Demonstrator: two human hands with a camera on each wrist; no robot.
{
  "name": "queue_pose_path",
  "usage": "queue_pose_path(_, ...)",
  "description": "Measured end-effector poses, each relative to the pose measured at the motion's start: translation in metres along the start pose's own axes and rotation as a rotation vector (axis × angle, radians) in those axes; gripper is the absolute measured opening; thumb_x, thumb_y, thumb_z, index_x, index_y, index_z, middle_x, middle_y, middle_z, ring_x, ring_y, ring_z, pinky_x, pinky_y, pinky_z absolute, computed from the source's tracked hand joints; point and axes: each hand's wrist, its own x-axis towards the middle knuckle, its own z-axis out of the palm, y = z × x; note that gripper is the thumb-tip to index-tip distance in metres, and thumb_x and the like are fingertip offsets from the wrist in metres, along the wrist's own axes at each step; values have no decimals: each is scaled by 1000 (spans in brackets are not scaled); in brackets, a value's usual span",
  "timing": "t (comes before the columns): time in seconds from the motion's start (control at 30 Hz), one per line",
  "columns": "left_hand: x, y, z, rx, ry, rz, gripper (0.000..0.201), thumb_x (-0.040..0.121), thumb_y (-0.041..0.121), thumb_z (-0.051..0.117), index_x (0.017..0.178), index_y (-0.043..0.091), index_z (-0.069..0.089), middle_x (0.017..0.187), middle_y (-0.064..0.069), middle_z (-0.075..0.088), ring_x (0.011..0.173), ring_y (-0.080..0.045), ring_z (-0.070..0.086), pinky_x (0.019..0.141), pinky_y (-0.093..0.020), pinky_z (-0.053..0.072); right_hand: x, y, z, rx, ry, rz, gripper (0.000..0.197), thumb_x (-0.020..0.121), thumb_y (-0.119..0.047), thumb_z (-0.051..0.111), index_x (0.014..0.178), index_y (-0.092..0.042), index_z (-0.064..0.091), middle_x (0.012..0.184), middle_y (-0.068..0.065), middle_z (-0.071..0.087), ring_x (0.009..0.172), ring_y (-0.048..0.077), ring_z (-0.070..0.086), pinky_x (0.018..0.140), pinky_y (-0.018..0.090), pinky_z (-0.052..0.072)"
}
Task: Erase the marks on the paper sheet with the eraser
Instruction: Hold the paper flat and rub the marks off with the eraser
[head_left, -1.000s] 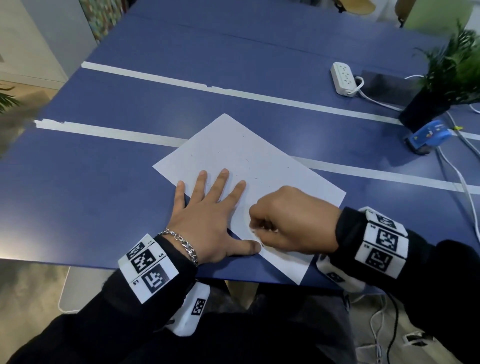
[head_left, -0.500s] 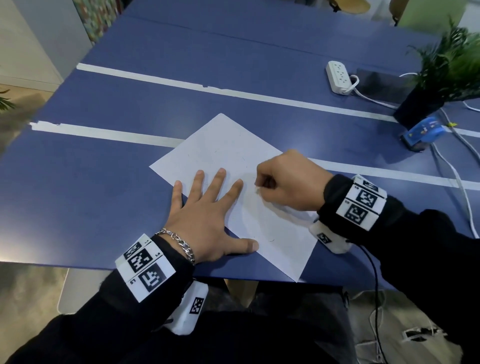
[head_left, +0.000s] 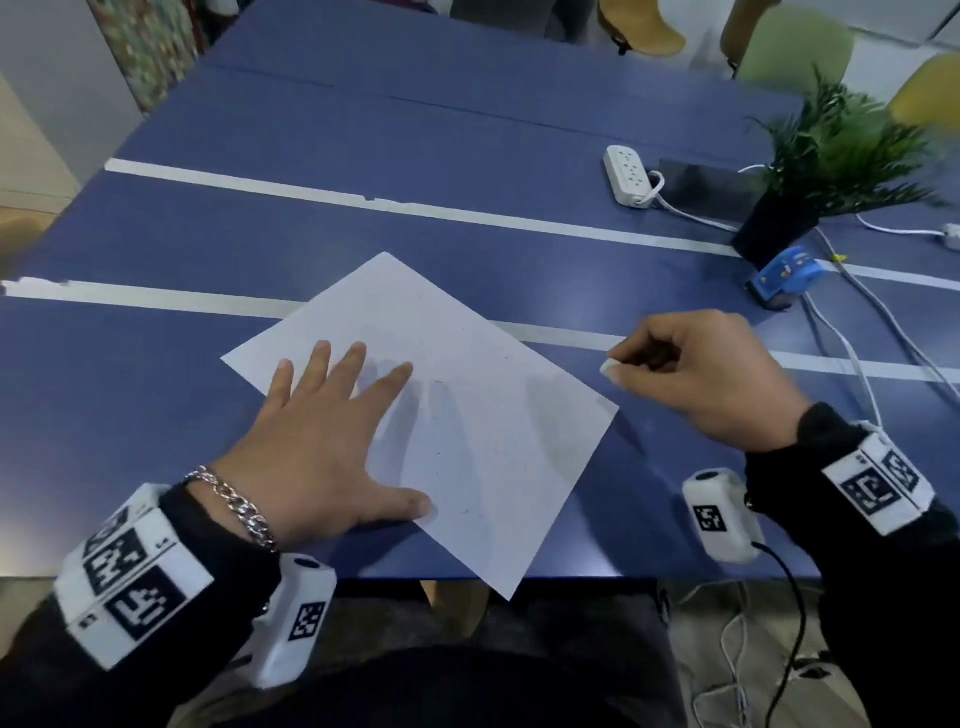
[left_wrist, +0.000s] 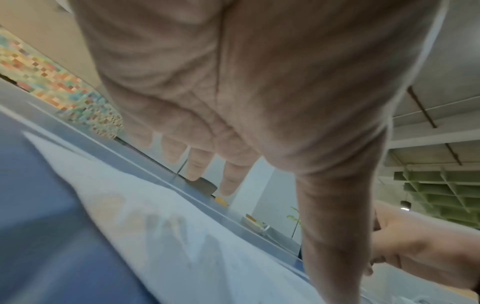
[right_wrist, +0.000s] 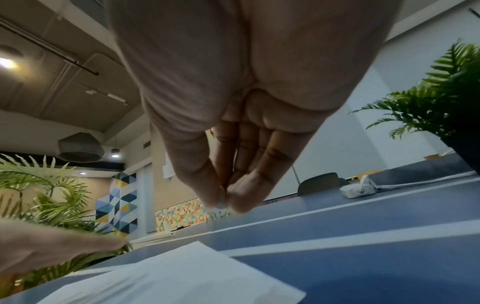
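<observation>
The left hand (head_left: 311, 447) lay over the near-left part of the paper sheet (head_left: 467, 395), fingers straight and spread apart, thumb out toward the sheet's near edge; the left wrist view showed the palm lifted a little above the sheet, with only the thumb reaching down toward it. The paper sheet was white and plain, lying turned like a diamond on the blue table (head_left: 156, 395), one corner hanging past the table's near edge and its far corner crossing a white tape line (head_left: 156, 299). Only a few faint, short dark marks (head_left: 462, 512) showed on it, near the thumb and beyond the fingertips; grey shadows of the fingers fell across its middle. To the right, clear of the sheet's right corner and raised above the table, the right hand (head_left: 711, 374) was curled, thumb and fingertips pinched tight on a small white eraser (head_left: 609, 369) whose rounded end poked out toward the sheet. Farther right stood a white power strip (head_left: 628, 174), a potted plant (head_left: 810, 176) and a small blue device (head_left: 784, 275).
</observation>
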Motion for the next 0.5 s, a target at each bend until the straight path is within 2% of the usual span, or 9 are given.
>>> queue_pose_path(0.1,8,5,-13,-66,45,98,125,73,86,64,164,45,-12,171,9,-25,159,-20,-23,129,-42,-10,-6,-4,8,-4,-74,-9,7,84,-32,79,81,-28,75,73,-16,73,69,4,68,68,19,52)
queue_pose_path(0.23,25,22,-7,-68,-17,164,126,71,88,65,164,45,-9,170,14,-25,160,-22,-19,130,-45,-6,-1,-25,27,-7,-209,-84,7,84,-30,78,87,-24,77,76,-16,73,72,1,67,70,20,54)
queue_pose_path(0.37,37,36,8,16,-117,124,134,66,95,62,164,44,-14,172,11,-24,160,-27,-18,129,-53,-4,10,-46,53,-97,-344,-212,9,86,-30,73,93,-25,76,83,-14,74,76,3,66,75,20,53)
queue_pose_path(0.5,39,43,9,99,-154,82,133,66,93,65,161,48,-17,171,11,-26,160,-28,-19,128,-58,-2,22,-51,70,-164,-346,-223,8,87,-26,67,92,-24,73,80,-12,72,75,6,62,76,30,56)
